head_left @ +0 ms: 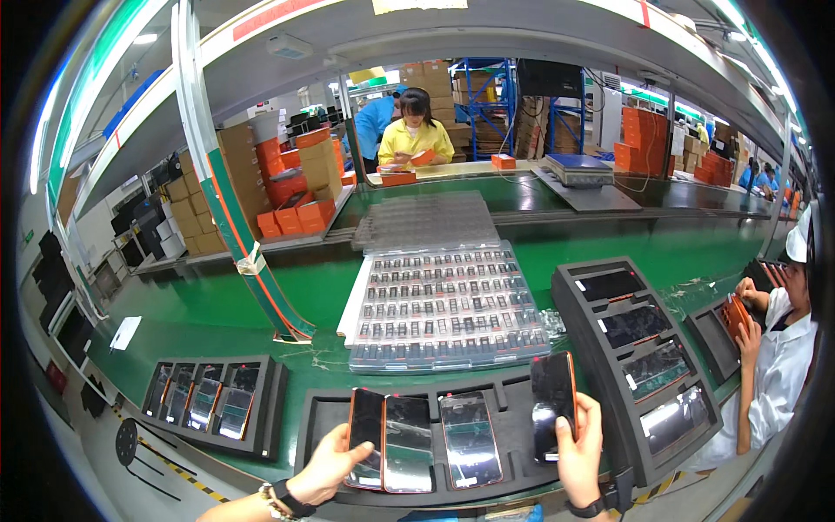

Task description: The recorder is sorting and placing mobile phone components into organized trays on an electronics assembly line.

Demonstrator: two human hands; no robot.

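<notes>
A dark foam tray [513, 396] lies in front of me with phones in it. My left hand [323, 467] grips a smartphone [366, 428] with orange edges at the tray's left end, thumb on its screen side. That phone lies against a second smartphone [408, 444]. Another smartphone [470, 439] rests farther right in the tray. My right hand [580, 445] holds a dark-screened smartphone [553, 407] upright and slightly tilted over the tray's right end, thumb across its lower front; the fingers behind it are partly hidden.
Beyond the tray stand clear plastic trays [444, 300] filled with small dark parts. Foam trays of phones flank me, left [277, 409] and right [570, 300]. A co-worker [765, 374] at far right handles orange-backed phones. A green post [252, 252] rises at left.
</notes>
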